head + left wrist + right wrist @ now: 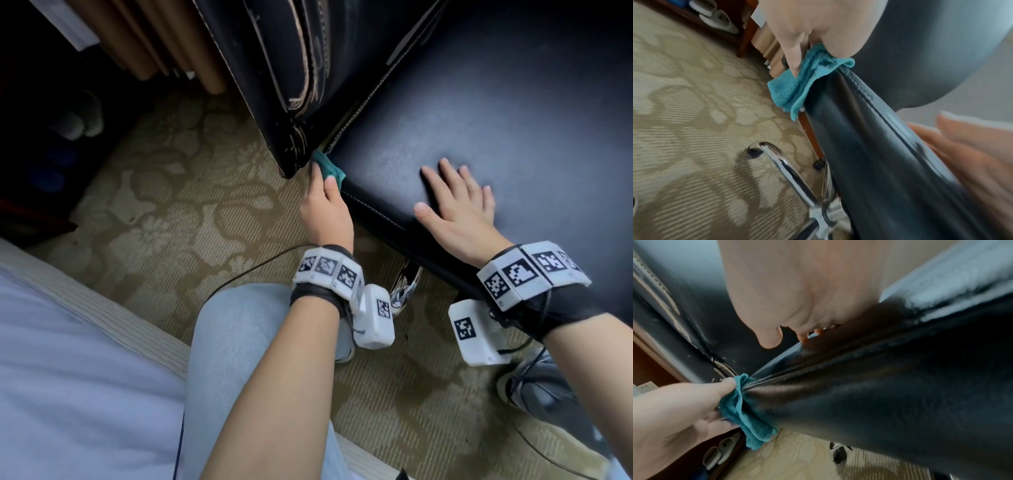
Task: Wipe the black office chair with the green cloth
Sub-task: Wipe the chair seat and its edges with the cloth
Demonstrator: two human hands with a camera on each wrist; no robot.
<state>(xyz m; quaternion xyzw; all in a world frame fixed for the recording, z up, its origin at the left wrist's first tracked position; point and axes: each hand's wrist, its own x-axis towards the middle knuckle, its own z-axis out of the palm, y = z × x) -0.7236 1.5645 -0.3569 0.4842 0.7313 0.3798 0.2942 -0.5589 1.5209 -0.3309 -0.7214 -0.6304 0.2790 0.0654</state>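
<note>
Left hand (325, 205) pressing green cloth (327, 167) on chair seat (496, 113), right hand (455, 205) flat

Black office chair (496, 113) with pale stitching and cracked, whitish-worn backrest, teal-green cloth (327, 168); beige-olive carpet (164, 212) in a floral pattern; light blue jeans (236, 342); white wrist bands (327, 270) with black-and-white square markers; chrome chair base (785, 168)

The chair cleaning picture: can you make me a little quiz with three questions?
1. True or false: the right hand lies flat on the seat.
2. Which hand holds the green cloth? A) left B) right C) both
3. Fill in: the left hand presses the cloth against the seat's back ____, beside the worn backrest.

Key: 1 true. 2 A. 3 corner.
</note>
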